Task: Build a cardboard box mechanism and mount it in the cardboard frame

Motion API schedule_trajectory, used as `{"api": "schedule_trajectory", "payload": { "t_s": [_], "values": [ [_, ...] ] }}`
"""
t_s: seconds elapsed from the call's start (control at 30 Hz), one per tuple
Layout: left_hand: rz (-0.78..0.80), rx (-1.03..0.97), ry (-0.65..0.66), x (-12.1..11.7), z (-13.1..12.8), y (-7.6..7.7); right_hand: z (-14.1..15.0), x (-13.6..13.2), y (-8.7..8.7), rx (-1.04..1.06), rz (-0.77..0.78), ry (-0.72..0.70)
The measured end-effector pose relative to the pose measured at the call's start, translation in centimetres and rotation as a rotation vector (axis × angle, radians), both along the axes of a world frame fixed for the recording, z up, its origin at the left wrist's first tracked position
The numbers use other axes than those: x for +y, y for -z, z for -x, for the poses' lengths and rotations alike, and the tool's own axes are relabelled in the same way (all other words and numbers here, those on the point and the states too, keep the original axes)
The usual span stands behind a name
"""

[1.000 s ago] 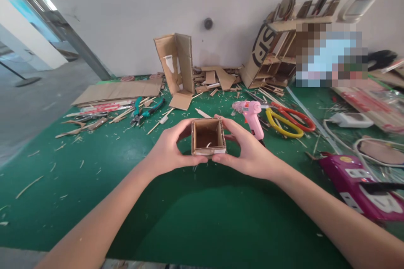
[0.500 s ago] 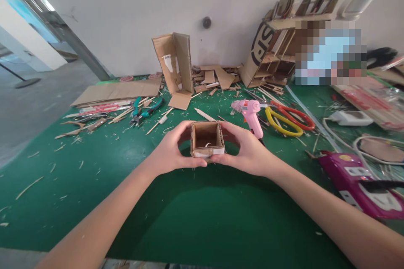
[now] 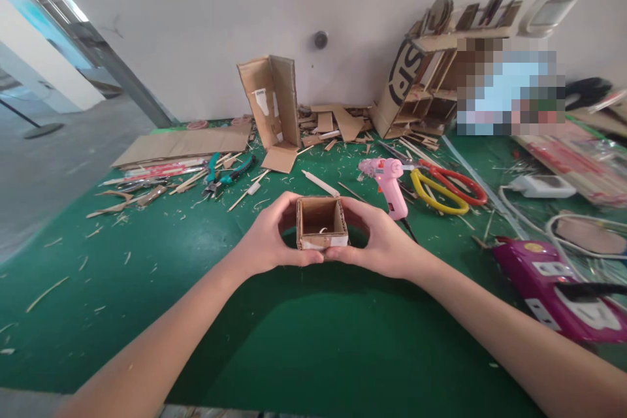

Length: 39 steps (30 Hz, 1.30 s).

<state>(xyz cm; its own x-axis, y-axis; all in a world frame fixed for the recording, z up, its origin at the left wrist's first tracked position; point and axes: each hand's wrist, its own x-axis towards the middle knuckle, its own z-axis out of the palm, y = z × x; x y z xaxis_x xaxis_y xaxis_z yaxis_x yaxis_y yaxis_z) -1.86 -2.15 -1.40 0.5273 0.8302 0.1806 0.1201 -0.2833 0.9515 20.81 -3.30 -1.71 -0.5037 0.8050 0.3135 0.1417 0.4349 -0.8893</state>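
Between my hands is a small square cardboard box (image 3: 322, 243), its top side open toward me and a pale sliver lying inside. My left hand (image 3: 269, 235) grips its left side, with the thumb along the near wall. On the right side my right hand (image 3: 377, 235) holds it the same way, and the two thumb tips nearly meet in front. The fingers behind the box are partly hidden. Past the box lies a white stick (image 3: 319, 183). Nearest to my right hand is a pink glue gun (image 3: 390, 183), with yellow-and-red-handled scissors (image 3: 441, 192) beside it.
Teal-handled pliers (image 3: 228, 173) and thin sticks lie at the left on the green table (image 3: 147, 300). A folded cardboard piece (image 3: 274, 104) stands by the wall near cardboard scraps (image 3: 337, 121). At right are a cardboard shelf (image 3: 416, 85) and a magenta power strip (image 3: 553, 287) with cables.
Both hands and the box sit slightly lower in the picture than before. The grip on the box looks the same, and the things on the table have stayed in place.
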Motion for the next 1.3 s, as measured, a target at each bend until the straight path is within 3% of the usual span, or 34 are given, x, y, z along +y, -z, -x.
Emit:
{"api": "schedule_trajectory", "payload": {
  "t_s": [0.13,0.4,0.57,0.7,0.9,1.0,1.1,1.2,1.3],
  "values": [
    [0.000,0.007,0.001,0.3,-0.1,0.0,0.0,0.2,0.2,0.036,0.067,-0.021],
    [0.134,-0.102,0.060,0.5,0.3,0.1,0.3,0.7,0.5,0.227,0.367,-0.007],
    [0.147,-0.081,0.027,0.2,0.2,0.6,-0.2,1.0,0.7,0.236,0.386,-0.042],
    [0.138,-0.067,0.002,0.2,0.0,0.7,-0.4,1.0,0.7,0.177,0.239,-0.065],
    [0.004,0.075,0.048,0.4,-0.2,0.6,-0.6,0.7,0.2,0.020,0.016,-0.019],
    [-0.176,0.235,-0.011,0.5,-0.1,0.5,-0.5,0.8,0.8,-0.098,-0.145,0.086],
    [-0.371,0.398,-0.047,0.6,0.4,0.2,-0.6,1.2,1.8,-0.234,-0.410,0.165],
    [-0.372,0.462,-0.014,0.7,1.2,-0.1,-0.7,1.3,2.1,-0.360,-0.597,0.213],
    [-0.355,0.382,-0.008,0.7,1.6,-0.2,-1.1,1.0,1.3,-0.479,-0.594,0.173]
  ]
}}
